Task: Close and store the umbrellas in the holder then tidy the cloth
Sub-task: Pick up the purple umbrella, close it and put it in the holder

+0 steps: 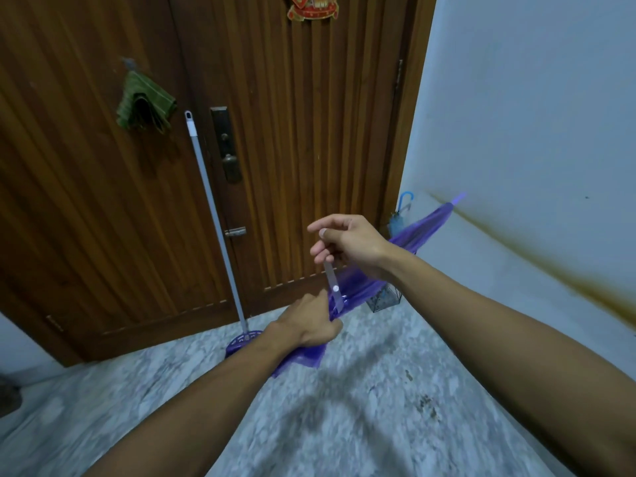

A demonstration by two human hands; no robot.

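Note:
A folded purple umbrella (418, 232) slants from lower centre up toward the right wall, its tip near the wall. My left hand (309, 321) grips its gathered canopy low down. My right hand (347, 244) pinches the umbrella's pale closing strap (333, 282), which carries a white snap, and holds it up from the canopy. A blue umbrella (399, 215) with a curved handle stands in a wire holder (385, 299) in the corner by the door frame. A green striped cloth (144, 105) hangs from a hook on the wooden door.
A mop with a grey handle (213, 215) and a purple head (241, 340) leans on the brown door (303, 132). The floor is grey marble. The white wall (533, 132) on the right has a brown stain. A dark object sits at the far left edge.

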